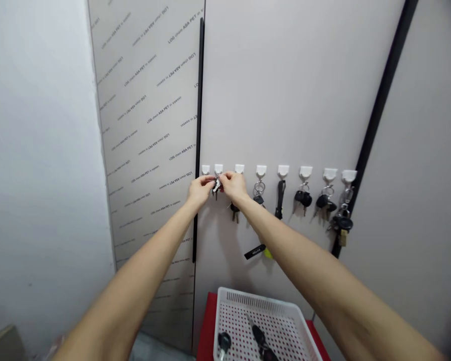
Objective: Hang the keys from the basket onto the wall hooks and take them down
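Both my hands meet at a bunch of keys [216, 186] just under the second white hook [218, 168] from the left. My left hand [202, 189] pinches the bunch from its left side. From the right, my right hand [233, 184] grips near the top of the same bunch with thumb and finger. Whether the ring sits on the hook is hidden by my fingers. Behind my right hand, another set of keys [235, 212] hangs below the third hook [239, 169].
More keys hang along the row to the right, including a black strap [280, 198] and a large bunch with a padlock [343, 236]. Below, a white plastic basket [298, 313] holding several keys stands on something red [206, 326]. A long black handle [200, 100] runs down the left.
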Demonstrator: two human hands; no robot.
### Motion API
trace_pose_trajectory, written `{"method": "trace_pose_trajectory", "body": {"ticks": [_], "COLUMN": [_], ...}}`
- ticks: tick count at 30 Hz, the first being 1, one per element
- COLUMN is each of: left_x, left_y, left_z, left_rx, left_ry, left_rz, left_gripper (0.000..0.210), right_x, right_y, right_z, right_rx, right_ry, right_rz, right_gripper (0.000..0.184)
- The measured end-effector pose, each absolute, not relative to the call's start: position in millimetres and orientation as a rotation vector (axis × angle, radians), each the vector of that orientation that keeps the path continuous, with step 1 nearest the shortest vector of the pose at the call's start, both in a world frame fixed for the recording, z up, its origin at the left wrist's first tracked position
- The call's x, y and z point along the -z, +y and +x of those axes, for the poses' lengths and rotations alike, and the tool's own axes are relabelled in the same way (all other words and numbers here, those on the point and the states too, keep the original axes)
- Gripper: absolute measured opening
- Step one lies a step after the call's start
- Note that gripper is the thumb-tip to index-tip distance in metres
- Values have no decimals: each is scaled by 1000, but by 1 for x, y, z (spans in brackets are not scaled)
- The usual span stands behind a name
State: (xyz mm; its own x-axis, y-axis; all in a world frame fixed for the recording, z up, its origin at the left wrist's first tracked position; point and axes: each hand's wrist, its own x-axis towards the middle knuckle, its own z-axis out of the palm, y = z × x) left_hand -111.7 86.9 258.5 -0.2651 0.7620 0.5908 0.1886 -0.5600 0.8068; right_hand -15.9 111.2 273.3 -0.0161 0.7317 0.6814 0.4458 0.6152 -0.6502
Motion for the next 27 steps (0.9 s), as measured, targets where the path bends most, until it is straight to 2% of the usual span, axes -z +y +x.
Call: {"method": "trace_pose_trajectory", "body": {"ticks": [5, 9, 14, 17, 21, 24, 27], "left_x": [-259, -247, -182, -119, -45, -13, 2], "left_y": [97, 92, 70, 49, 18, 7, 8], "left_z": [-108, -105, -97, -79, -46, -26, -14], "left_rx": [-1765, -1736, -1801, -1483, -896, -549, -387], "left_ry": [1524, 1565, 1499, 1468, 1404, 1335, 1294], "left_rz": [1723, 1793, 1749, 1863, 2132, 2344, 2490], "left_gripper": [25, 31, 29, 26, 27, 31, 35], "right_x": [-277, -268, -217, -156, -63, -16, 2], "right_y": [119, 114, 82, 55, 19, 1, -3], "right_z": [-23, -19, 15, 51, 101, 127, 138], "right_rx": [-101, -65, -23, -63, -314, -526, -612], "right_ry": [-1670, -1741, -1812, -1944, -2178, -2282, -2249], "right_rz": [-1258, -1264, -948, -934, -1289, -1525, -1634], "right_gripper": [24, 23, 27, 25, 19, 16, 19]}}
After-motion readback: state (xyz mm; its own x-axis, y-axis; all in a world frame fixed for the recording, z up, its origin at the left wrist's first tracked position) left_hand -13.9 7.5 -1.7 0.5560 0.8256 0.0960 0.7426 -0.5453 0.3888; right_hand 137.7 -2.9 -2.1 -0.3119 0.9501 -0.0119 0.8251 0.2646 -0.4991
